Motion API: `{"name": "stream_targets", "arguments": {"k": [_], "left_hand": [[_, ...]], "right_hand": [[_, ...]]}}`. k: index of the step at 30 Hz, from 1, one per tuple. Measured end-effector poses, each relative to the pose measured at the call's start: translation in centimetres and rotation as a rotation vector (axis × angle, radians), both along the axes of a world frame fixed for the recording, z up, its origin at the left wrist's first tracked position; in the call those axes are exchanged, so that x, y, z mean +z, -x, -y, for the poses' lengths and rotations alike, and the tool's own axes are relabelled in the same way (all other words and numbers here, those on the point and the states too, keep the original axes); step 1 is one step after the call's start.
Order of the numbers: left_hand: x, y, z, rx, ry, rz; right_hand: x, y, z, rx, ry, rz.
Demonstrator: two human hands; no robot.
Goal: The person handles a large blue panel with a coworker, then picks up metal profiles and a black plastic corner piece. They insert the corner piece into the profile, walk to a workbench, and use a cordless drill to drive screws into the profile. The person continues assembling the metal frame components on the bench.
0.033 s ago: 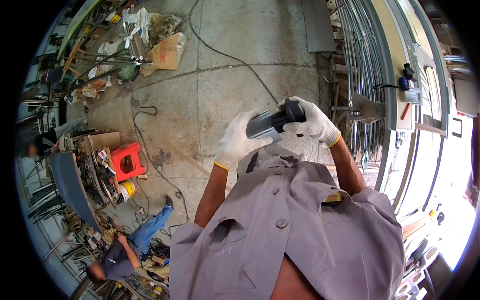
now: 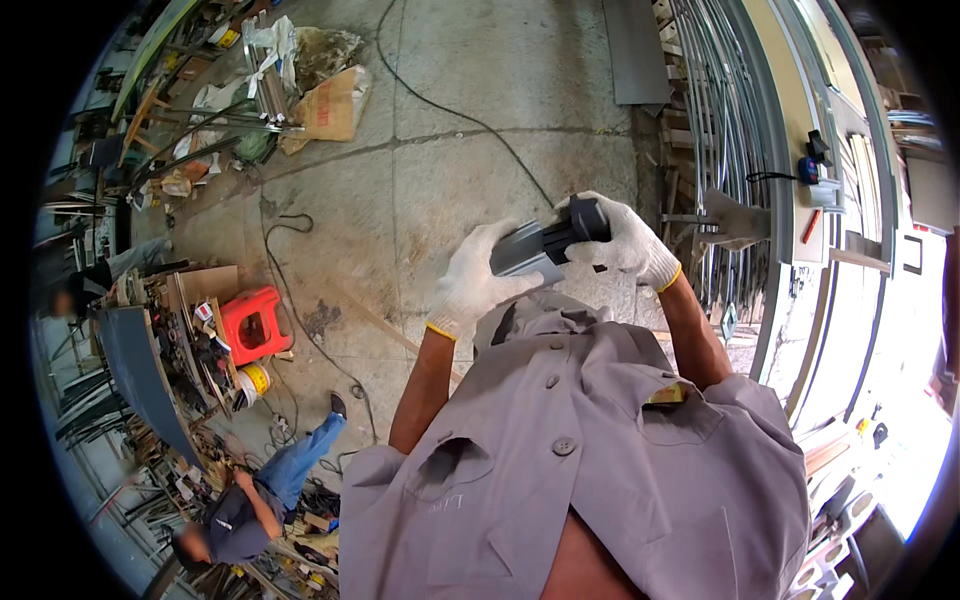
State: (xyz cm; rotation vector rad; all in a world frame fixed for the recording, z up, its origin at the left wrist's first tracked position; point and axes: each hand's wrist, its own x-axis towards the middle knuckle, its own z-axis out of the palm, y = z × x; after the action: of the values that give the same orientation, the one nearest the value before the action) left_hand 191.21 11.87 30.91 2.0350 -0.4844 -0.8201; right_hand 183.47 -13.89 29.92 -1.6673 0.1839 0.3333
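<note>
In front of my chest, my left hand (image 2: 468,278), in a white knit glove with a yellow cuff, is closed round a short grey metal profile (image 2: 520,250) with ridged, channel-like sides. My right hand (image 2: 630,242), gloved the same way, grips a black blocky part (image 2: 588,220). The two pieces meet end to end between my hands; whether they are joined or only touching I cannot tell. My fingers and palms hide the outer ends of both.
Long metal strips (image 2: 715,130) lie along a rack at the right, beside a bench edge with a blue tape measure (image 2: 808,168). A black cable (image 2: 470,118) crosses the concrete floor. At the left are a red stool (image 2: 252,325), cluttered shelves and another person (image 2: 265,500).
</note>
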Motion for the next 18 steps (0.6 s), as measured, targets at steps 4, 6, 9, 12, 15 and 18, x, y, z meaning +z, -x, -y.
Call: {"name": "stream_targets", "arguments": {"k": [4, 6, 9, 12, 15, 18], "left_hand": [[-1.4, -5.4, -0.8, 0.197, 0.400, -0.448], [-2.7, -8.6, -1.4, 0.231, 0.448, -0.452], [-3.6, -13.5, -2.3, 0.219, 0.453, -0.440], [-2.9, -17.9, -2.6, 0.199, 0.473, -0.450], [-2.6, -22.1, -3.3, 0.185, 0.453, -0.424], [-2.2, -25.4, -3.9, 0.160, 0.412, -0.403]], "right_hand": [[0.9, -5.7, -0.1, -0.246, -0.165, -0.026], [3.0, -8.8, 0.0, -0.212, -0.139, -0.096], [4.0, -13.8, -1.5, -0.111, -0.004, -0.154], [4.8, -19.0, -2.9, -0.064, 0.093, -0.141], [6.0, -23.6, -3.3, -0.043, 0.055, -0.162], [5.0, -26.4, -3.4, -0.045, 0.031, -0.145]]}}
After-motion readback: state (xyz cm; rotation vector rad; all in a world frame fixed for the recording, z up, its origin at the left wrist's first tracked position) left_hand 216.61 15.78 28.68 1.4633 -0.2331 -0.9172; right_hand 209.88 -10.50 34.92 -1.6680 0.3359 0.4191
